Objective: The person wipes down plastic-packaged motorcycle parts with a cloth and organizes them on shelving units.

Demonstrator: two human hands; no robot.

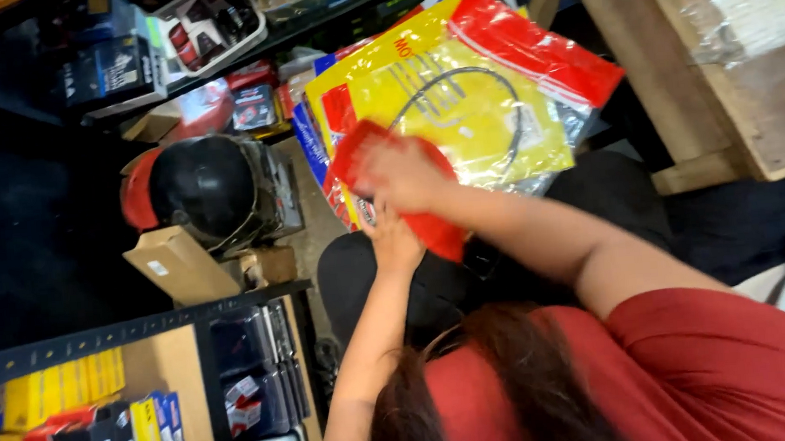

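Observation:
A stack of flat plastic packets (458, 103), yellow with red tops, lies fanned out across my lap; the top one holds a coiled black cable (494, 86). My right hand (403, 173) presses on the red end of a packet (435, 231) at the near left corner of the stack, fingers closed over it. My left hand (394, 239) comes up from below and grips the same packet from underneath. Long hair and a red sleeve fill the bottom of the view.
A black and red helmet (203, 189) sits to the left with a small cardboard box (177, 265) in front of it. Shelves (100, 421) with yellow, blue and black boxes stand at lower left. A wooden table (726, 64) is at upper right, a white tray (209, 25) of parts above.

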